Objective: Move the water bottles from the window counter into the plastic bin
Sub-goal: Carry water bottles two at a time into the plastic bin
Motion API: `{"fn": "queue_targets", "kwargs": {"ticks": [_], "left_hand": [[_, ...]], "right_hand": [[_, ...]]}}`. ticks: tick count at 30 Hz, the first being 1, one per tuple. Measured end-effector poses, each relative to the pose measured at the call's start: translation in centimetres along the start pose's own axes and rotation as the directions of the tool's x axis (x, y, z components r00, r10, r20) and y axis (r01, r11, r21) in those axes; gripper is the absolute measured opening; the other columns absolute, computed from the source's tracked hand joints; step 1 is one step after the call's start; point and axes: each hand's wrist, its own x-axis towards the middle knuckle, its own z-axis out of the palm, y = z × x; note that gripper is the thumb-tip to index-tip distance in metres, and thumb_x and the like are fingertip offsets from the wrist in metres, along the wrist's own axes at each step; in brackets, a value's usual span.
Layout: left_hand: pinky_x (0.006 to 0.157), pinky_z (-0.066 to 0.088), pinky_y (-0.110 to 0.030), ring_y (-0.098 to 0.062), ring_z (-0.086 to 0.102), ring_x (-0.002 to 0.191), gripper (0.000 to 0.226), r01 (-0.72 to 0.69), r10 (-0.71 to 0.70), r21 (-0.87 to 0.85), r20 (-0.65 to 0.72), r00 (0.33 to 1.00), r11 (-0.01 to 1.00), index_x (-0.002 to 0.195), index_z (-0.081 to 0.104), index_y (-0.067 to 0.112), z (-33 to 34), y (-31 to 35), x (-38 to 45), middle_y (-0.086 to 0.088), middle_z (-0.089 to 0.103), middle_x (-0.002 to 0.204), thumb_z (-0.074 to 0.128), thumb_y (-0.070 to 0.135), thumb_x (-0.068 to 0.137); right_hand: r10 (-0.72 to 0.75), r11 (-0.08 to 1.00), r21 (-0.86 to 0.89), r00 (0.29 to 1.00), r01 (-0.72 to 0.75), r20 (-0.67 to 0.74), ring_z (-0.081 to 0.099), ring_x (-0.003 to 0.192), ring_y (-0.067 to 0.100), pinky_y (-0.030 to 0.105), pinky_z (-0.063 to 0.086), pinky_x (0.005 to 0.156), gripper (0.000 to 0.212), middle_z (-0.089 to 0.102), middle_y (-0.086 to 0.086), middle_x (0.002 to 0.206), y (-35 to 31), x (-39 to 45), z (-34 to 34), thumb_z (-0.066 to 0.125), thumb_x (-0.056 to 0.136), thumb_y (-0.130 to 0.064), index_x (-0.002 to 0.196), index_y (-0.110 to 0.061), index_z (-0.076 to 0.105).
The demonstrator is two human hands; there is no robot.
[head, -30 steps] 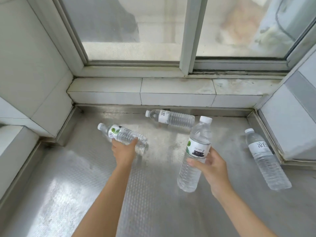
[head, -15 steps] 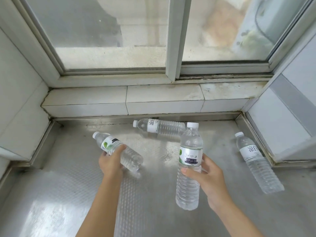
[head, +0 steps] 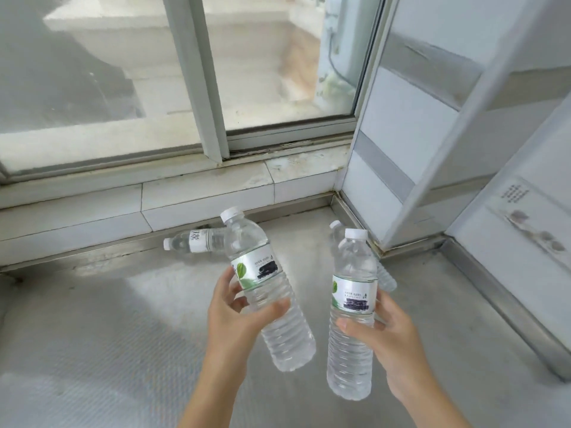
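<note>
Left grip (head: 238, 313) clenched round tilted bottle (head: 262, 282), right grip (head: 383, 332) round upright btl (head: 352, 307), both above counter (head: 108, 335)

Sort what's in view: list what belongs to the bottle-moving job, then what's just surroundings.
Part of the job:
- bottle in the left hand, green label
- bottle in the right hand, upright
- bottle lying by the tiled ledge
- bottle lying behind the right-hand one
- metal counter

Just surroundings:
- window
- tiled ledge

The bin is not in view.

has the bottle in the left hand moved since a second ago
Yes. The green-label bottle in the left hand lay on the metal counter before; now it is lifted clear and nearly upright, in front of the bottle by the sill.
</note>
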Motion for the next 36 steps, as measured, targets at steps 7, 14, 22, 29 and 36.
{"fn": "queue_targets", "kwargs": {"ticks": [7,14,22,29,36], "left_hand": [[0.086,0.055,-0.040,-0.020,0.068,0.101,0.084,-0.100,0.071,0.076,0.313,0.947,0.992,0.119,0.059,0.043,7.8,-0.5,-7.6,0.002,0.071,0.112,0.088,0.025,0.042],[0.086,0.054,-0.039,-0.016,0.067,0.103,0.099,-0.147,0.044,0.134,0.574,0.818,0.980,0.128,0.051,0.041,15.9,-3.1,-17.8,0.006,0.074,0.108,0.090,0.029,0.038],[0.081,0.055,-0.030,-0.016,0.071,0.097,0.110,-0.189,-0.009,0.148,0.809,0.587,0.971,0.133,0.044,0.042,22.8,-6.9,-32.8,0.002,0.075,0.106,0.094,0.027,0.037],[0.090,0.055,-0.040,-0.020,0.069,0.104,0.108,-0.209,-0.061,0.156,0.915,0.400,0.965,0.132,0.045,0.047,26.6,-9.9,-43.6,0.003,0.073,0.114,0.097,0.026,0.039],[0.077,0.047,-0.018,-0.005,0.067,0.093,0.108,-0.271,-0.124,0.160,0.981,0.146,0.949,0.133,0.040,0.045,31.1,-11.4,-52.8,0.014,0.075,0.102,0.088,0.031,0.037]], "right_hand": [[-0.025,0.992,0.117,0.976,0.051,-0.216,0.072,0.083,0.019,0.039,0.054,0.078,0.065,0.075,-0.002,0.097,-0.2,-8.1,-10.5,0.087,0.050,-0.005,0.107,-0.029,0.068],[-0.073,0.971,0.170,0.889,0.166,-0.452,0.072,0.084,0.016,0.036,0.055,0.073,0.084,0.075,-0.005,0.095,1.4,-18.4,-20.6,0.085,0.048,-0.016,0.120,-0.044,0.051],[-0.052,0.957,0.184,0.757,0.225,-0.651,0.073,0.085,0.018,0.038,0.055,0.071,0.088,0.075,-0.005,0.095,4.9,-32.4,-30.7,0.087,0.046,-0.018,0.122,-0.044,0.049],[-0.024,0.931,0.203,0.606,0.303,-0.795,0.073,0.083,0.019,0.036,0.055,0.069,0.089,0.073,0.002,0.098,7.5,-44.3,-36.6,0.088,0.043,-0.010,0.117,-0.044,0.051],[0.026,0.900,0.198,0.407,0.389,-0.913,0.071,0.093,0.024,0.045,0.055,0.077,0.099,0.071,0.005,0.106,10.0,-53.5,-40.7,0.093,0.031,-0.025,0.119,-0.048,0.054]]}}
